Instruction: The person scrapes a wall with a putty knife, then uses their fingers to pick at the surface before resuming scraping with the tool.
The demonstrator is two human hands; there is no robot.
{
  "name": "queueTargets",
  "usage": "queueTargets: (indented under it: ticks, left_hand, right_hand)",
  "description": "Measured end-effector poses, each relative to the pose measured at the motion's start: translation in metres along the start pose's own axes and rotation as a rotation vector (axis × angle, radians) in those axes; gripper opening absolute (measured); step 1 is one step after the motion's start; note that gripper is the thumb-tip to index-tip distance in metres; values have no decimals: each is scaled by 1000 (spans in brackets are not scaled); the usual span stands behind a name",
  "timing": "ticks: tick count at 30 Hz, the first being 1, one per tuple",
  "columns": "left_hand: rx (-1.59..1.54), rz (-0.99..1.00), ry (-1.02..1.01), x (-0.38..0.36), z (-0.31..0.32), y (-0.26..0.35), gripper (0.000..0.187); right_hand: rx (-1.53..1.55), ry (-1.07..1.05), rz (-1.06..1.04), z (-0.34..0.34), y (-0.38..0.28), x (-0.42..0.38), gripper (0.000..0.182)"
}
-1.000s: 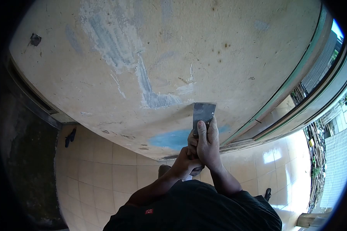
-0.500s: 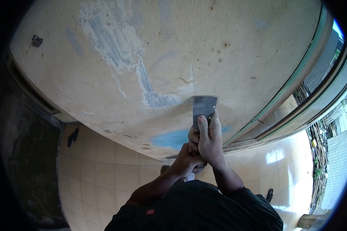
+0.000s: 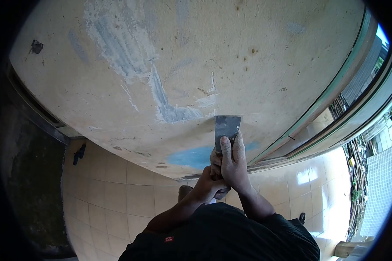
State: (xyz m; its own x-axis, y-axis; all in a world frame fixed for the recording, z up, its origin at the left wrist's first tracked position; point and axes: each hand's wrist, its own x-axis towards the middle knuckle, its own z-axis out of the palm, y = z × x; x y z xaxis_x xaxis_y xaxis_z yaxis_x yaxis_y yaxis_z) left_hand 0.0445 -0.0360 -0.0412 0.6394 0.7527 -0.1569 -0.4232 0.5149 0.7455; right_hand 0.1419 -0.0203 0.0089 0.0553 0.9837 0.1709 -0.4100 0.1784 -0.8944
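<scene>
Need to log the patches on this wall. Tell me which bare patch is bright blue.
The blue patch low on the wall, left of the hands on the scraper. The scraped streaks higher up are pale grey-white.

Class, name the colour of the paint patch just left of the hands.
Light blue patch, clearest in the head view.

A scuffed beige wall (image 3: 248,52) with grey and blue patches rises above sunlit cream floor tiles (image 3: 117,191).

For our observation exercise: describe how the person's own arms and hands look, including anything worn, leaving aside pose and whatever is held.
Both forearms are bare, with no gloves, watch or rings showing. The right hand and left hand are dusted with pale powder, thickest on the fingers. The person wears a dark shirt carrying a small red label near the shoulder; its sleeve ends cannot be made out.
</scene>
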Motion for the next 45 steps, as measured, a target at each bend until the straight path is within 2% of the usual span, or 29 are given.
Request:
queueTargets:
  ticks: [3, 5, 9, 12, 18, 20, 24, 26, 30, 32, 33, 35, 39, 41, 43, 45]
  left_hand:
    - [-4, 19, 6, 0, -1, -4, 12]
    - [-47, 36, -30, 3, 1, -4, 12]
    - [-41, 11, 14, -1, 6, -8, 14]
    - [-6, 66, 46, 1, 9, -5, 14]
    - [-23, 31, 17, -1, 8, -6, 13]
    - [2, 55, 23, -3, 7, -7, 13]
    - [-53, 37, 29, -1, 9, -6, 12]
    - [-50, 28, 44, -3, 9, -6, 12]
    - [28, 51, 45, -6, 7, -6, 12]
    - [4, 51, 38, -3, 9, 0, 12]
    - [-24, 44, 36, -4, 10, 1, 12]
    - [-31, 39, 43, -5, 12, -1, 12]
    - [-14, 21, 30, -7, 4, -3, 13]
    - [31, 22, 45, -9, -4, -6, 13]
    - [72, 23, 69, -10, -11, -6, 13]
    - [56, 1, 47, -13, -17, -4, 14]
  right_hand:
    - [-84, 69, -9, 1, 0, -1, 25]
    - [-85, -22, 17, 3, -15, 2, 32]
    - [-103, -10, 2, -4, -1, 0, 32]
    - [-143, 39, -14, -2, 0, 2, 27]
    - [-38, -42, 55, -1, -11, 1, 23]
    - [-157, -18, -13, -3, 2, 0, 13]
    - [-144, -40, -11, 1, -8, 4, 11]
    - [-82, -54, 65, 1, -12, 3, 11]
    - [-79, -37, 18, 2, -4, 1, 12]
    - [-110, -16, -7, 1, 0, 2, 23]
    - [-110, -18, -1, 3, -3, 3, 23]
    - [-113, -8, 65, 6, -13, 3, 10]
    - [-141, -47, -21, 3, -5, 1, 9]
    - [-6, -28, 40, 0, 4, -2, 10]
    - [-4, -66, 43, -10, 15, -4, 12]
    - [36, -197, 29, -18, 23, -7, 15]
